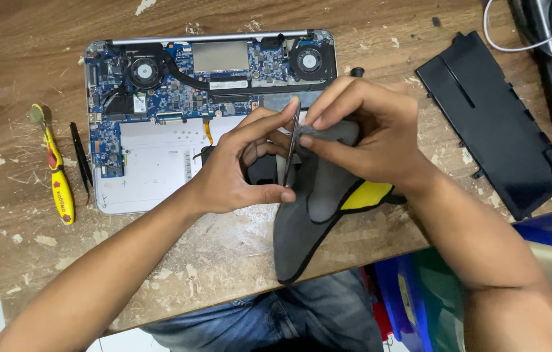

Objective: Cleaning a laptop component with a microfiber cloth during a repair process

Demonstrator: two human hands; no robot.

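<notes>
— What's lying around the opened laptop (159,163)?

— One black battery (494,124) right of it, one yellow screwdriver (58,176) and one pair of tweezers (82,160) left. Two fans inside.

— Hands?

— My left hand (237,169) is pinching a thin flat part (289,156) on edge over the laptop's front; my right hand (367,124) is pressing a grey cloth (315,202) against it.

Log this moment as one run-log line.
left hand: holds thin flat dark part on edge | right hand: presses grey cloth with yellow patch against it | behind: opened laptop with exposed blue circuit board
</notes>
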